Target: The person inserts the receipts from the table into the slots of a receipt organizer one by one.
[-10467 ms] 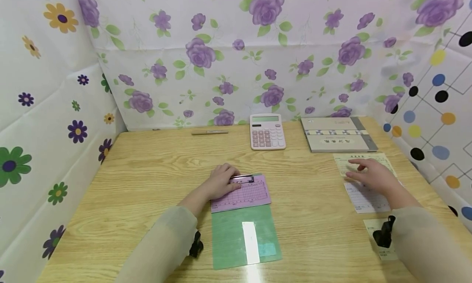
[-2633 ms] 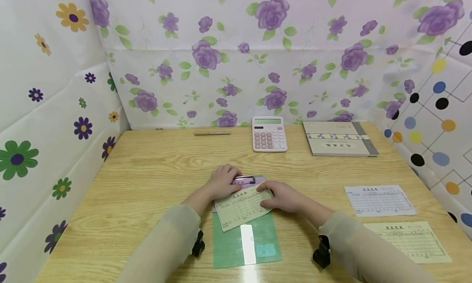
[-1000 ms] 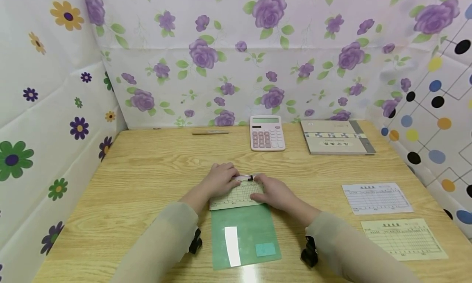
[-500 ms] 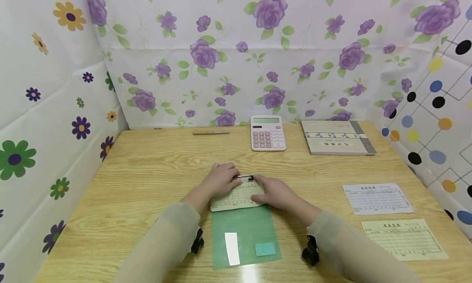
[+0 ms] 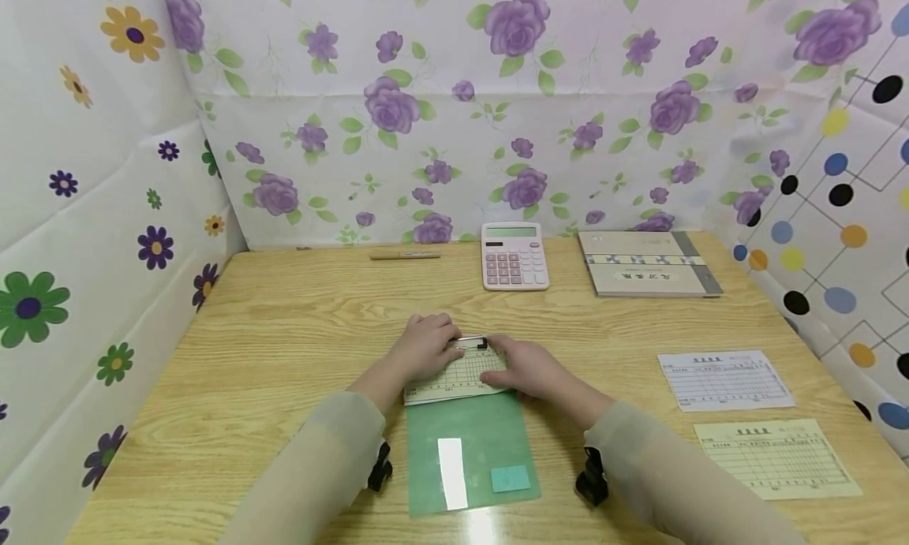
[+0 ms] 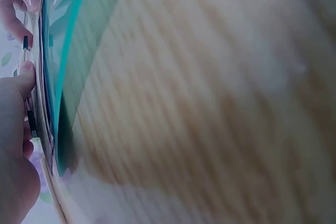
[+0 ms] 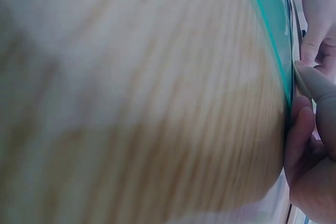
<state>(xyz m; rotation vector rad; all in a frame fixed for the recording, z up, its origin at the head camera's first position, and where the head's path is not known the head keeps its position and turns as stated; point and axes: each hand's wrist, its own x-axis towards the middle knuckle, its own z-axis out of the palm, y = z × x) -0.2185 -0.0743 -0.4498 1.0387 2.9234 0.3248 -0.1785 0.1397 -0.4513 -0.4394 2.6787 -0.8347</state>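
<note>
A green translucent clipboard lies on the wooden table, its metal clip at the far end. My left hand grips that clip and the board's top edge; in the left wrist view its thumb presses on the clip. A pale yellow-green printed slip lies squared across the upper board, over other slips whose edges show beneath it. At its right side my right hand holds the slip's edge, thumb on top and the other fingers at the board's side. The slip's top edge is hidden at the clip.
To the right lie a white printed slip and a yellow one. Along the back are a pen, a pink calculator and a grey ledger book. Patterned cloth walls close off the back and sides.
My right hand took the far slip from the right and brought it over the purple one on the clipboard. It was tilted and now lies straight against the clip. My left hand stayed there.
</note>
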